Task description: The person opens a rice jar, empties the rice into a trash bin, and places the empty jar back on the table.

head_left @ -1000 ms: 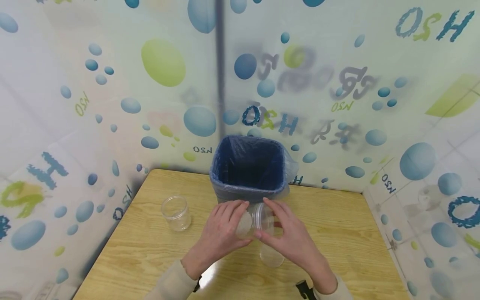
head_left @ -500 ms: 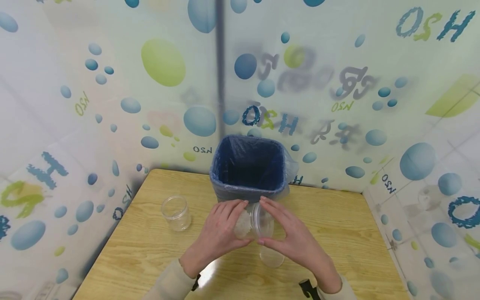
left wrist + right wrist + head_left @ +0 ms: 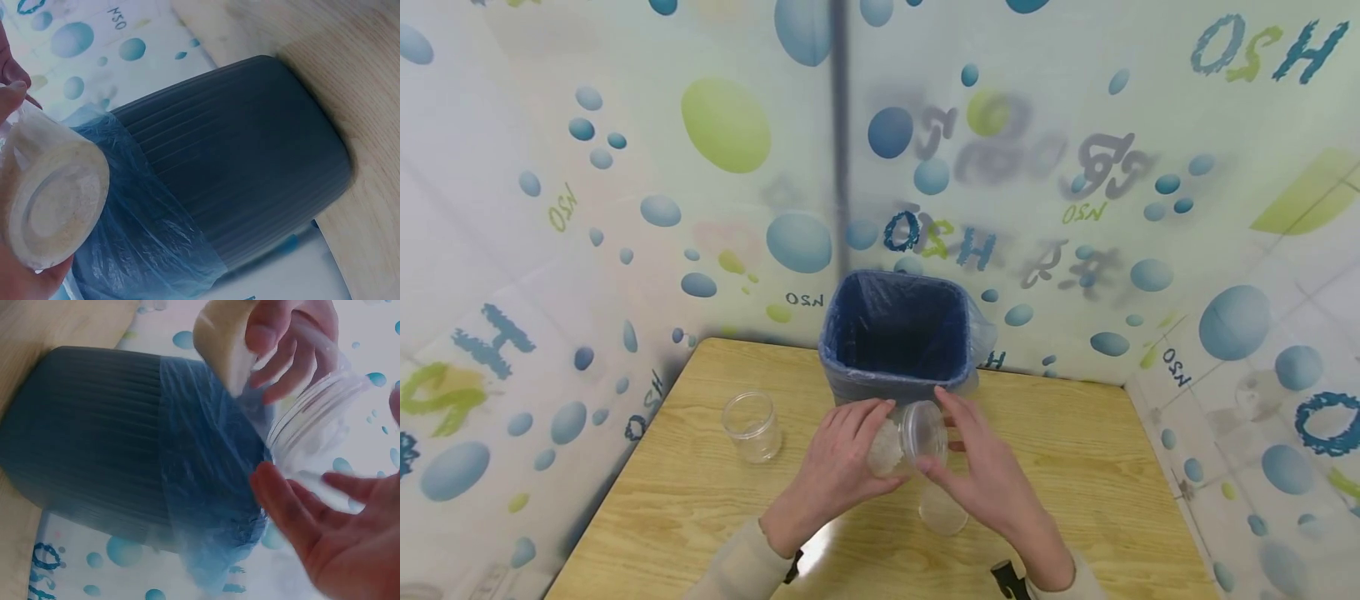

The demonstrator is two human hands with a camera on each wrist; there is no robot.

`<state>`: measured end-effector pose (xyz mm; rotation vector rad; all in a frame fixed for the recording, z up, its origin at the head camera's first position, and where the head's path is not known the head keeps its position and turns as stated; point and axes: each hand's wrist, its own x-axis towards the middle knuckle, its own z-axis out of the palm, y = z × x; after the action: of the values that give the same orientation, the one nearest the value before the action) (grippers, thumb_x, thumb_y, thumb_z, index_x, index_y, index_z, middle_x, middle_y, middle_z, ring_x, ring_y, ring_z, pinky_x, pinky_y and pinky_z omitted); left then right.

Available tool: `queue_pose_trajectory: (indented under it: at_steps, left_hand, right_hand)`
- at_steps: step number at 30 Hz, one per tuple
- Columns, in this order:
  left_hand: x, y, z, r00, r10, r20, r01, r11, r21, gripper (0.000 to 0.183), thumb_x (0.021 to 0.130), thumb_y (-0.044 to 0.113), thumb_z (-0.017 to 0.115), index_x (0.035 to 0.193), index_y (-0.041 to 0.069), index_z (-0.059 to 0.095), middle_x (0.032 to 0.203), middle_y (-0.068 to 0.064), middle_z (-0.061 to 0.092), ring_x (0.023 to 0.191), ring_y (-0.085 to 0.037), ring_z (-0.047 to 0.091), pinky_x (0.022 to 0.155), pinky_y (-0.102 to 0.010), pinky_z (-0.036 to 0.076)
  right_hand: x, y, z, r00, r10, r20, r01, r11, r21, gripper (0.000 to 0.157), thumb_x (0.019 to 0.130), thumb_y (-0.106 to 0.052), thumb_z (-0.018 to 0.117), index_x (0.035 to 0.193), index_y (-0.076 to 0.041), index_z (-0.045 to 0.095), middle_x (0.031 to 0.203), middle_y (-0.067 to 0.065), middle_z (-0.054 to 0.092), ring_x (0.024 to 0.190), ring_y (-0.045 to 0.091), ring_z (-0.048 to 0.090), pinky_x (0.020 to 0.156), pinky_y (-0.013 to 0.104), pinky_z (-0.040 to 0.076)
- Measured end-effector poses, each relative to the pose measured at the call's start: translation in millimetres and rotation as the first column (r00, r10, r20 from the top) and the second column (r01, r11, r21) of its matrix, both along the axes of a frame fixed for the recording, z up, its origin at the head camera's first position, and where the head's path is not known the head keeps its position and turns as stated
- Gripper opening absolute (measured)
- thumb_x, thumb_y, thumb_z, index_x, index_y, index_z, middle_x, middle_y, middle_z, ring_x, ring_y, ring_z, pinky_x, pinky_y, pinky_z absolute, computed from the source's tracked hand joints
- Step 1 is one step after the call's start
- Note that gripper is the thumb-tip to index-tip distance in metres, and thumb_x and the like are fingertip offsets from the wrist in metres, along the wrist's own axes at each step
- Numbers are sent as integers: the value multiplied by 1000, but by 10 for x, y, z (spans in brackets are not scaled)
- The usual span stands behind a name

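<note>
My left hand grips a clear plastic jar with pale contents, holding it tilted on its side in front of the bin. The jar's pale round base faces the left wrist camera. At its other end is a clear screw lid with a ribbed rim. My right hand is spread around the lid, its fingers fairly straight and apart; whether they touch the rim cannot be told. Below, a second clear container stands on the table, partly hidden by my right hand.
Right behind the hands stands a dark blue ribbed bin lined with a blue bag. An uncovered clear jar stands at the left of the wooden table. Patterned curtains enclose the back and sides.
My right hand has shifted and turned slightly around the lid, its thumb and forefinger moving a little. The lid's face now turns more toward the head camera. My left hand stays nearly still.
</note>
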<state>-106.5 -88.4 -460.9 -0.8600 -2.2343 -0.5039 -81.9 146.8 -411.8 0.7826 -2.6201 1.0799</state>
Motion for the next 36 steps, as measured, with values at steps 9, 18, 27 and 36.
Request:
queue_pose_trajectory:
  at_steps: [9, 18, 27, 36]
  left_hand:
    - [9, 23, 4, 1000, 21, -15, -22, 999, -38, 104, 55, 52, 98, 138, 4, 58, 127, -11, 64, 112, -29, 63, 96, -46, 53]
    - [-4, 7, -13, 1000, 3, -6, -3, 1000, 3, 104, 56, 53, 97, 139, 4, 57, 127, -10, 63, 110, -31, 64, 93, -46, 54]
    - [-10, 2, -27, 1000, -3, 7, 3, 999, 50, 101, 55, 51, 97, 136, 5, 59, 123, -10, 64, 107, -31, 64, 92, -46, 54]
    - [-18, -39, -63, 1000, -15, 9, 14, 995, 100, 105, 52, 49, 99, 137, 4, 57, 123, -10, 65, 109, -30, 64, 93, -47, 54]
  right_hand:
    - [11, -103, 67, 973, -182, 144, 170, 981, 95, 78, 93, -58, 69, 155, -15, 47, 139, 5, 57, 90, 11, 65, 68, 21, 55]
    - [1, -55, 56, 987, -31, 160, 38, 998, -40, 77, 92, -45, 77, 155, -12, 46, 147, 7, 49, 116, 24, 63, 85, 28, 60]
    - [-18, -24, 25, 991, 61, 119, -46, 991, -126, 78, 90, -31, 81, 155, -10, 44, 150, 9, 45, 122, 26, 58, 91, 37, 60]
    - [-33, 89, -80, 987, 108, 119, -73, 961, -266, 77, 88, -15, 82, 155, -7, 44, 150, 8, 43, 123, 30, 57, 92, 38, 59]
